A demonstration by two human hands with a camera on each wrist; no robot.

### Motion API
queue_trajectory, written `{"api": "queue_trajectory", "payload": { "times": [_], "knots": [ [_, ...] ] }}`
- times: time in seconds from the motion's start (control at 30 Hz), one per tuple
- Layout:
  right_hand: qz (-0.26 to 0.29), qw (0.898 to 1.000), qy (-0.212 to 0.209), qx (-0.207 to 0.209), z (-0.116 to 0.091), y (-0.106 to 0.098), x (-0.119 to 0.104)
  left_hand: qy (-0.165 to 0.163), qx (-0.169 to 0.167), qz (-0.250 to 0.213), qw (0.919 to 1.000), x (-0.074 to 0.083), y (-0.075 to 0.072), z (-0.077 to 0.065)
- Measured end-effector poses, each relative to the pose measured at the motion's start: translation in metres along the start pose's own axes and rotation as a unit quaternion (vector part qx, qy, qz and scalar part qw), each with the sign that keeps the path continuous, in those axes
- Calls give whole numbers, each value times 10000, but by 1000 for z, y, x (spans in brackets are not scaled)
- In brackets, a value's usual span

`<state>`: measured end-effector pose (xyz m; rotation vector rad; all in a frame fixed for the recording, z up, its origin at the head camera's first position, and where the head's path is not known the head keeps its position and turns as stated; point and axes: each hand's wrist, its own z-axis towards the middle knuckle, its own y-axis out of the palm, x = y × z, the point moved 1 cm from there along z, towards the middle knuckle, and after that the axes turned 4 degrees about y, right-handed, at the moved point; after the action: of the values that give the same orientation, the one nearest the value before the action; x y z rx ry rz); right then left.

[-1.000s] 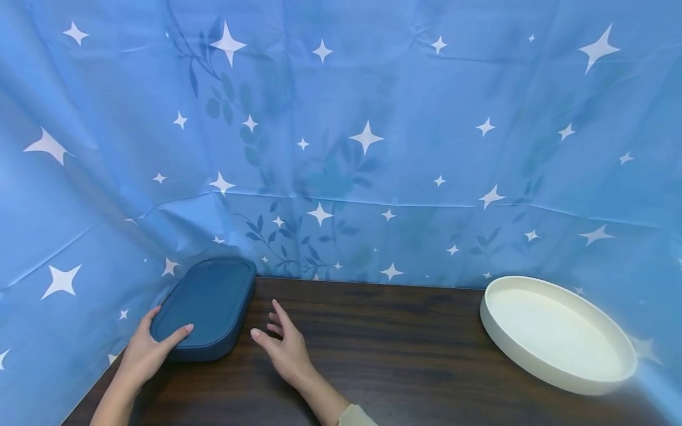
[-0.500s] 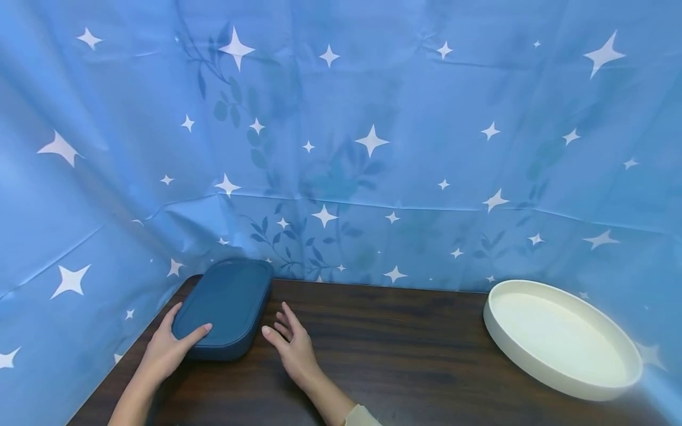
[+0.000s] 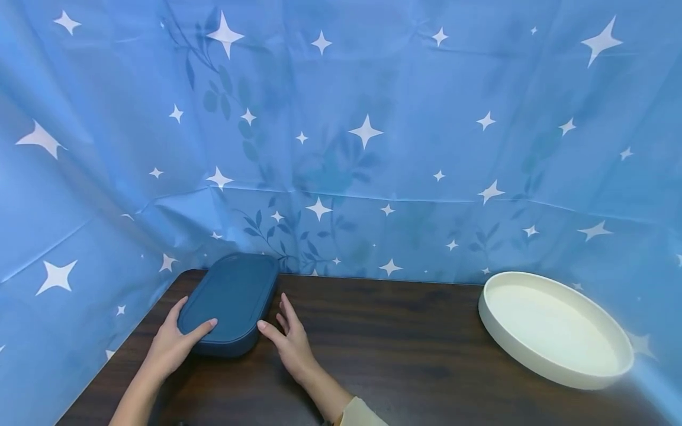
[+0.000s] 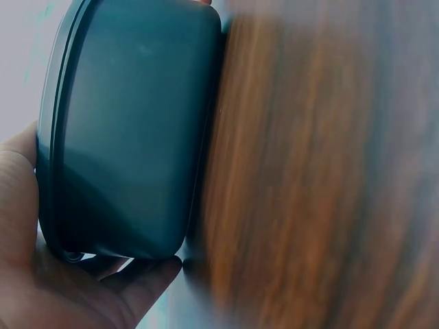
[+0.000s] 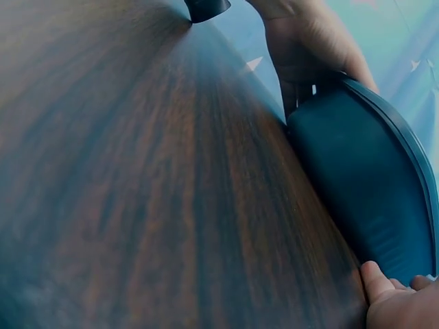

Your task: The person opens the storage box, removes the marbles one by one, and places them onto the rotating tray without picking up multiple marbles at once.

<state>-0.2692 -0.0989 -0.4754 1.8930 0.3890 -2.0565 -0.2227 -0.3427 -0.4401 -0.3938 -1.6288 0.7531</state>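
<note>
A dark blue lidded box [image 3: 231,302], rectangular with rounded corners, sits at the left rear of the table. My left hand [image 3: 173,343] grips its near left corner, thumb over the lid and fingers down the side. The left wrist view shows those fingertips [image 4: 161,274] at the box's lower edge. On the opposite side, my right hand [image 3: 290,343] is held beside the box with its thumb at the near right corner and fingers extended. In the right wrist view, the right fingertips [image 5: 374,274] lie against the box's lower side.
A round cream tray [image 3: 556,328] with a low rim stands at the right rear of the dark wooden table [image 3: 394,349]. A blue curtain [image 3: 341,148] printed with white stars hangs behind and to the left. A dark object [image 5: 206,8] shows at the right wrist view's top edge.
The box has slid right with my left hand, uncovering the table's rear left corner. The gap between the box and my right hand has narrowed.
</note>
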Motion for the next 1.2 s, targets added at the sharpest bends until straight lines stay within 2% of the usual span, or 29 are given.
{"api": "queue_trajectory", "payload": {
  "times": [0.3,0.53,0.7,0.87,1.07,1.2],
  "knots": [
    [-296,9991,175,228,0,5,0,8,-2,-53,10000,6,7,-3],
    [-481,9982,121,328,2,7,-1,143,41,-61,9999,11,11,-4],
    [-564,9971,295,428,1,6,-1,194,25,-107,9998,12,16,-4],
    [-467,9970,427,443,-1,6,-2,195,39,-106,9997,14,19,-5],
    [-291,9975,379,517,1,5,-3,249,26,-49,9997,16,22,-5],
    [-201,9976,408,529,-2,3,-4,377,160,-198,9990,12,23,-6]
  ]
}}
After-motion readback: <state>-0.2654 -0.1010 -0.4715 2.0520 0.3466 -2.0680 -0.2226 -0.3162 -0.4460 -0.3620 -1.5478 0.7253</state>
